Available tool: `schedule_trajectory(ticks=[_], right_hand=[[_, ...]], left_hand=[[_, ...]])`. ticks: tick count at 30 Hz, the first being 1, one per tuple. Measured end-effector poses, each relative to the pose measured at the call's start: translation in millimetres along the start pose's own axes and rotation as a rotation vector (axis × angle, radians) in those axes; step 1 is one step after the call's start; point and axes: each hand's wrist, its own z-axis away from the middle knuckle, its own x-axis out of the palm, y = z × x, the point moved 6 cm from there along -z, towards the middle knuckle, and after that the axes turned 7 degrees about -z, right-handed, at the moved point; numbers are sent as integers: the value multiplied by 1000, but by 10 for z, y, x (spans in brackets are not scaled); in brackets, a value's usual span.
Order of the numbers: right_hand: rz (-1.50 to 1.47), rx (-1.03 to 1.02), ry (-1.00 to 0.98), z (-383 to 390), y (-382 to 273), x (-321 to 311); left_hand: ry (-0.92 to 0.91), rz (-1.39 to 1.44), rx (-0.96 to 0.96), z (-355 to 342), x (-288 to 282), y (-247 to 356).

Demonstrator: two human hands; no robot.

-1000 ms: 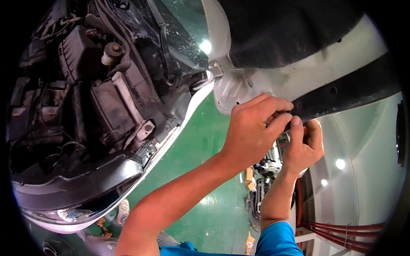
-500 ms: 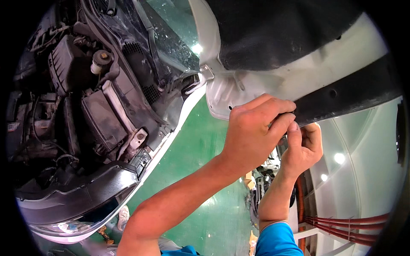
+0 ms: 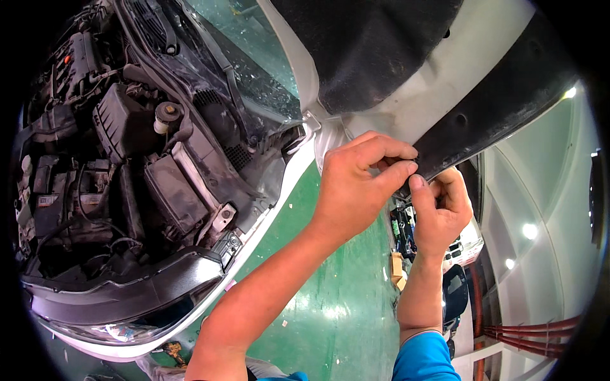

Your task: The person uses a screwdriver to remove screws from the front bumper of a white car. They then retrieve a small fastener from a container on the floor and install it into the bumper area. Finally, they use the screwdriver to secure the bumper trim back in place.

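Note:
Both hands are raised to the near end of a wide black trim strip (image 3: pixel 486 117), which lies along the edge of the open white hood (image 3: pixel 438 79). My left hand (image 3: pixel 356 184) pinches the strip's end corner between thumb and fingers. Just right of it and lower, my right hand (image 3: pixel 441 213) is closed on the strip's lower edge, thumb in front and fingers curled behind. The fingertips of the two hands almost meet. A black insulation pad (image 3: pixel 381 51) covers the hood's underside above them. Whatever is directly under the fingertips is hidden.
The engine bay (image 3: pixel 121 171) fills the left, with a capped reservoir (image 3: pixel 167 117) and a headlight (image 3: pixel 133 327). The windshield (image 3: pixel 254 57) is behind. A yellow-and-black power tool (image 3: pixel 173 352) lies low on the green floor (image 3: pixel 318 298). Cardboard boxes (image 3: pixel 398 270) stand beyond my arms.
My view has shifted, so the engine bay sits farther right and the strip looks more steeply tilted. Both hands keep their hold at the strip's end.

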Motion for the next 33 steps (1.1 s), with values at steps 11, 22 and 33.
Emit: schedule_trajectory(ticks=[11, 22, 33], right_hand=[[-21, 6, 17, 1, 22, 10], [-5, 10, 5, 0, 23, 5], [-11, -8, -11, 7, 24, 9]], left_hand=[[-160, -212, 188, -153, -42, 150], [-173, 69, -282, -128, -35, 62], [-166, 125, -557, -110, -30, -90]])
